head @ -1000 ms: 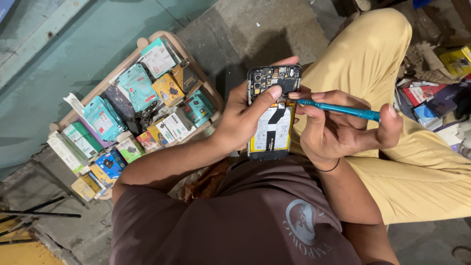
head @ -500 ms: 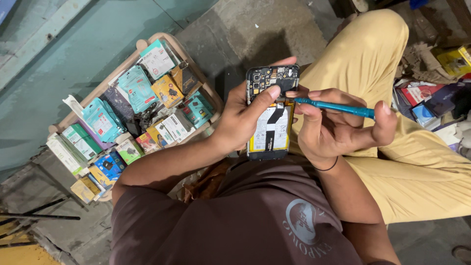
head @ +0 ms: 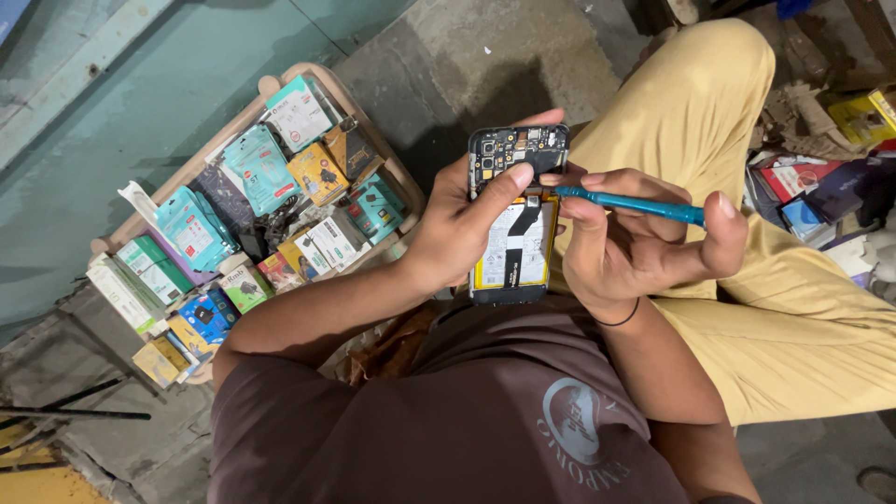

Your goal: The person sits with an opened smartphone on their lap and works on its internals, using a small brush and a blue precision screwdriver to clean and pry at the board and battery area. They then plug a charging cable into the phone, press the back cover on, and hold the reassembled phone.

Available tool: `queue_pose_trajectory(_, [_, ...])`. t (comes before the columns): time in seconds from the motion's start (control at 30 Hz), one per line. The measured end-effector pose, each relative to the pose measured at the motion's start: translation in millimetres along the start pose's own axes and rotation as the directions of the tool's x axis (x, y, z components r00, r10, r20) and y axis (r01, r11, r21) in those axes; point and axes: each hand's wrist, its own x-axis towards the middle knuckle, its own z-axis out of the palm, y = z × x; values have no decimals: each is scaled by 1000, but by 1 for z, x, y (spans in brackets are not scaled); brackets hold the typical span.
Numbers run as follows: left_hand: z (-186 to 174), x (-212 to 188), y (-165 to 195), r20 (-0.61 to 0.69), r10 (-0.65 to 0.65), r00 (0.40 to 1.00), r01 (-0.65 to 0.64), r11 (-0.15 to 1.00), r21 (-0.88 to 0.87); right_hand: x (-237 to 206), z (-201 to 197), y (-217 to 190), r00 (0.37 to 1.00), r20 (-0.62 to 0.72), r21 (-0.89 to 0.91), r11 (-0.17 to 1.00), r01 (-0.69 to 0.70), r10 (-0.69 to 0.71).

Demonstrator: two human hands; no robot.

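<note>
- Head view, 1 opened phone (head: 516,217), back cover off, yellow battery exposed, held upright above the lap
- Left hand (head: 464,222): fingers clamped round the phone's edge, thumb across the board
- Right hand (head: 627,245): fingers pinched on 1 blue screwdriver (head: 627,203), tip at the board's right side
- Risk, judged: tip slipping off would gouge the flex cable or battery

Teal, yellow packets (head: 261,168) crowd wooden tray (head: 369,112).

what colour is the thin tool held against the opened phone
Teal blue: the thin screwdriver-like tool in the right hand, seen in the head view.
</note>
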Motion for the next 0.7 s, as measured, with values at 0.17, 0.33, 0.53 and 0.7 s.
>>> queue_pose_trajectory(0.17, [0, -1, 0, -23, -11, 1000, 12, 1000, 23, 1, 1, -2, 999, -7, 52, 998, -31, 32])
queue_pose_trajectory(0.33, [6, 2, 3, 15, -56, 998, 58, 988, -146, 3, -11, -2, 995, -24, 13, 996, -93, 93])
queue_pose_trajectory(0.53, [2, 6, 5, 0, -192, 981, 186, 954, -234, 18, -46, 16, 829, -105, 549, 727, -412, 549])
queue_pose_trajectory(0.7, [0, 14, 4, -9, -250, 968, 240, 938, -252, 58, -92, 76, 782, -111, 645, 643, -413, 614])
